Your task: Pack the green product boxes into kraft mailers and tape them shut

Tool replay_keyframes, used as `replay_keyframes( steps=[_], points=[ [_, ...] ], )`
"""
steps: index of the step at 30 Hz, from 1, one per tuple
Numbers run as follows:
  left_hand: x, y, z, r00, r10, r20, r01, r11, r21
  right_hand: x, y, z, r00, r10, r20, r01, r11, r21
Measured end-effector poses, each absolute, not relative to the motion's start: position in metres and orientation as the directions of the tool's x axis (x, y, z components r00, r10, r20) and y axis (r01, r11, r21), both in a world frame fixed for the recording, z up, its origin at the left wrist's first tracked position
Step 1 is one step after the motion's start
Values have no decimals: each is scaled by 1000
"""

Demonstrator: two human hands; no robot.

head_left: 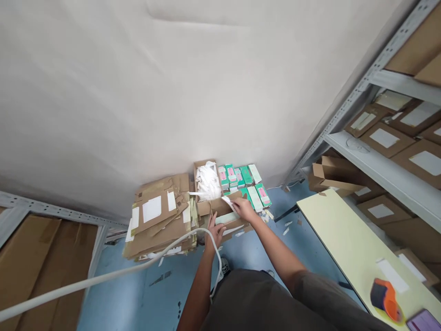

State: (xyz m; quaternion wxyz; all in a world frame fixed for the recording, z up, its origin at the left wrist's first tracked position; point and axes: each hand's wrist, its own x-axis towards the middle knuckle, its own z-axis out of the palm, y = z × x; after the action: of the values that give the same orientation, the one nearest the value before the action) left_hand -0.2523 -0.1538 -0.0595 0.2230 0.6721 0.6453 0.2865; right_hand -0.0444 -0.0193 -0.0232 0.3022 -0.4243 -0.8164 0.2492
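W/ R hand (244,209) pinching white strip (227,201) above open brown box (220,205) & L hand (215,232) loosely spread, w/o visible grip, at box's left end, best pinch lightly & steady box to avoid creasing strip.

1. The right hand (244,209) covers one end of a white slip (227,201).
2. Whether the left hand (216,231) grips the brown carton (223,207) is unclear.
3. Lettering on the green boxes (245,175) is too small to read.
4. A white hose (103,277) runs off the left edge.
5. The bottom edge cuts off a purple device (425,321).
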Motion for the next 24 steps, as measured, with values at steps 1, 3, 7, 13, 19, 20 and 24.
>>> replay_keyframes(
  steps=[1,3,7,13,19,20,24],
  points=[
    [-242,-154,-58,14,994,111,742,-84,665,-30,-28,-28,-493,837,238,558,514,-651],
    [-219,-152,-56,45,989,138,740,-126,660,1,-42,-34,-522,831,192,583,512,-631],
    [-163,-141,-51,133,974,182,719,-222,659,73,-67,-30,-403,868,290,617,491,-614],
    [-54,-111,-49,310,928,206,675,-368,640,202,-105,-14,-119,918,379,738,337,-584],
    [70,-78,-49,513,829,221,584,-526,619,320,-148,-9,164,896,412,808,118,-578],
    [90,-74,-49,549,807,218,560,-549,621,337,-155,-9,207,884,419,811,84,-579],
    [164,-56,-53,684,705,187,459,-615,641,395,-185,-13,378,828,415,806,-73,-588]
  ],
)
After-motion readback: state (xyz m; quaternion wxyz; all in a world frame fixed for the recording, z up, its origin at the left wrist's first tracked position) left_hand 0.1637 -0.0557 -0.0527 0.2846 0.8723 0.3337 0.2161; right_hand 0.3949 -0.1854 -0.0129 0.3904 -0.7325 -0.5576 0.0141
